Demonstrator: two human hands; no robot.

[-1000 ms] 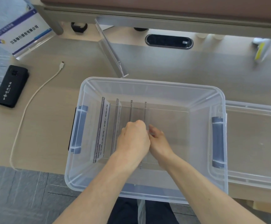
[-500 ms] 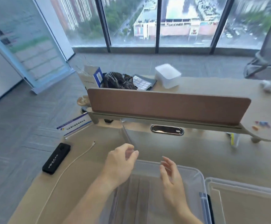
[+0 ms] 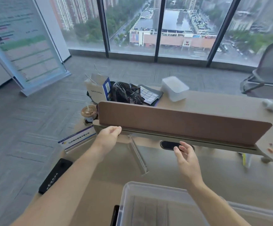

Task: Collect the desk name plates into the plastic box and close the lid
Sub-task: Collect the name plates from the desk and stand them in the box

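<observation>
- High-rise office, floor-to-ceiling windows far side, grey carpet; pale wood worktop [image 3: 173, 170] w/ a long brown divider panel [image 3: 181, 123] running across its far part.
- Clear plastic storage box [image 3: 157, 207] sits at near edge, lid off. Through the wall, several upright clear plates w/ dark edges show inside, so some collecting looks done; exact count can't tell.
- Likely the lid: a clear plastic edge [image 3: 263, 214] just right of the box, mostly out of frame.
- Still out on the worktop: one clear acrylic name plate, blank, seen edge-on [image 3: 138, 154], mid-worktop just beyond the box; one clear acrylic name plate w/ white-and-blue printed card [image 3: 77, 141] at far left corner, near a black rectangular device [image 3: 55, 175].
- Left hand [image 3: 109, 137] is out toward the far left, fingers loosely curled, holding nothing; sits between the printed plate and the blank one, touching neither.
- Right hand [image 3: 185, 159] hovers right of the blank plate, grip spread wide, empty.
- Judgement: task approx. mid-way or later. Left to do: grab the 2 remaining plates, slot them in the box, fit the lid.
- Blank plate is nearest both hands, prob. next pick.
</observation>
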